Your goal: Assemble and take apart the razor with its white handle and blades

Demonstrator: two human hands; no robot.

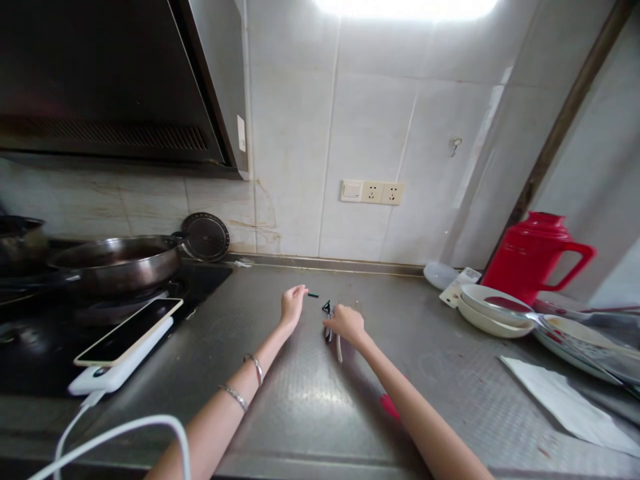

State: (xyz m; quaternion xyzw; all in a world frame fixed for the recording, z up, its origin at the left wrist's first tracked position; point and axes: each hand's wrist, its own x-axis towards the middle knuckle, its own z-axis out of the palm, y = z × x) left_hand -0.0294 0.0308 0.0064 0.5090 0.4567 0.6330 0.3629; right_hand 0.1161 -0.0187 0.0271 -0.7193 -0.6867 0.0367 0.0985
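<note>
My left hand (pixel 293 307) is closed in a pinch over the counter, and a short, thin dark green stick (pixel 313 295) sticks out at its fingertips. To the right, my right hand (pixel 346 324) has its fingers curled round a small tool with dark and pale handles (pixel 339 349); the fingers cover most of it, and its kind is unclear. Just beyond those fingers is a small dark green, angular piece (pixel 327 307). Whether it belongs to the tool cannot be made out. Something clear (pixel 356 305) shows faintly behind my right hand.
Left: a stove with a steel pan (pixel 125 270), and a phone (pixel 133 330) on a white power bank (pixel 120 363) with a cable. Right: a red thermos (pixel 530 260), stacked bowls (pixel 493 323), white paper (pixel 567 403). A pink-red object (pixel 389 405) lies beside my right forearm.
</note>
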